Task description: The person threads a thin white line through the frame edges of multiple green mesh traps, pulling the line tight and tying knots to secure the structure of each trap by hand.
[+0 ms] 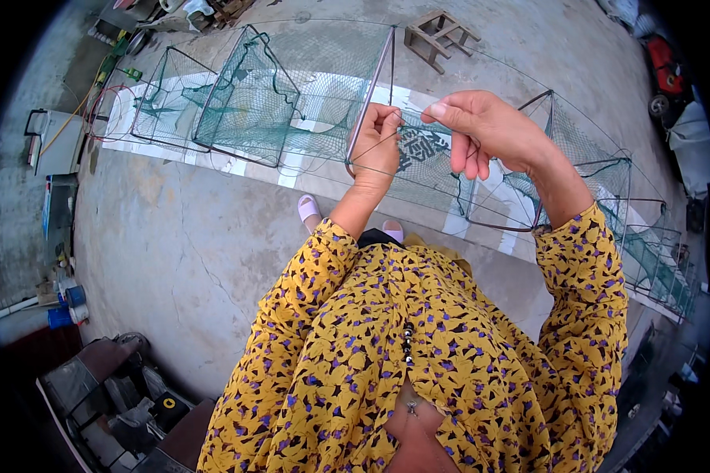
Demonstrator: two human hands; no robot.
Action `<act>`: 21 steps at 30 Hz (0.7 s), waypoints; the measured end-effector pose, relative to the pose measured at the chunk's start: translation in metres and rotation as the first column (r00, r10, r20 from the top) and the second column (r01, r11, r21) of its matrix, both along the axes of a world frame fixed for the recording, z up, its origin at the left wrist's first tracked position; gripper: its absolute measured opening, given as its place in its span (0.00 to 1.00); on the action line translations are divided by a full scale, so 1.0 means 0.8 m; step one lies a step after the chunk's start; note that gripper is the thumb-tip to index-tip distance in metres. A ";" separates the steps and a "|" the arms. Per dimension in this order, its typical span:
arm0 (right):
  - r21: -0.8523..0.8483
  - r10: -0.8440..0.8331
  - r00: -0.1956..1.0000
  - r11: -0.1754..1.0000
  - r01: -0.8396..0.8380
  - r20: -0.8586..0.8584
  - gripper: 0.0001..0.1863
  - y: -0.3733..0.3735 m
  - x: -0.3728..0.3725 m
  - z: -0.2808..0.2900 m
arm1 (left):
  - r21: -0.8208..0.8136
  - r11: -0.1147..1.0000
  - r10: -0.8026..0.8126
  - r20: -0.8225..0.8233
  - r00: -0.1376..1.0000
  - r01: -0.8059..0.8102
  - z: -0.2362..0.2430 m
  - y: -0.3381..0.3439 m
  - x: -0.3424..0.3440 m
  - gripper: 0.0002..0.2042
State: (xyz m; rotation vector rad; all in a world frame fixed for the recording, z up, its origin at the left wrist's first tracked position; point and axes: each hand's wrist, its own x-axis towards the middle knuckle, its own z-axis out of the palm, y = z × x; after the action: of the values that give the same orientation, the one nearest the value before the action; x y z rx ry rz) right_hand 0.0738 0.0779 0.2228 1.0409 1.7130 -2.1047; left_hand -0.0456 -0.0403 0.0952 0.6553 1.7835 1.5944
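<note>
1. The place was an outdoor work yard used for making or mending fishing nets.
2. The ground was bare, cracked concrete (181,252), lit by daylight.
3. A long green folding net trap (252,102) on rectangular metal frames stretched across the yard.
4. A low wooden stool (438,35) stood on the concrete beyond the net.
5. Buckets and containers (67,303), a white box (55,142) and assorted clutter lined the left edge.
</note>
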 end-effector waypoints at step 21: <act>0.635 0.159 0.987 0.766 -0.104 -0.031 0.07 -0.046 -0.044 -0.078 | -0.038 0.991 0.104 -0.387 0.916 -0.129 0.001 0.002 -0.009 0.02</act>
State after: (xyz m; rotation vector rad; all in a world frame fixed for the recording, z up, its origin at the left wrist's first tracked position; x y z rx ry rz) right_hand 0.0390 0.0409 0.1606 0.9398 2.5486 -1.5085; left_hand -0.0528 -0.0386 0.0956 0.8958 2.1842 1.5574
